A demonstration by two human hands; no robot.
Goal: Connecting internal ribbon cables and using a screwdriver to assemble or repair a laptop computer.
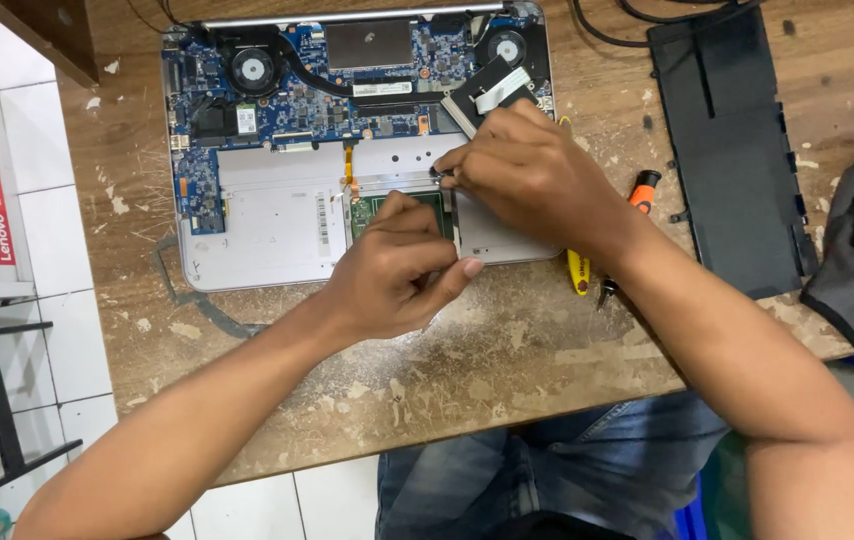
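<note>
The left hand (397, 270) curls, fingers folded, over the green trackpad board (372, 208) of the opened laptop (267, 220). The right hand (532, 180) arches beside it, fingertips pinched on a small dark part (436, 173).

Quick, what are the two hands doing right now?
Left hand: curled shut, resting on the open laptop; whether it holds anything cannot be told.
Right hand: fingers pinched at a small part inside the laptop; the part is hidden.
</note>
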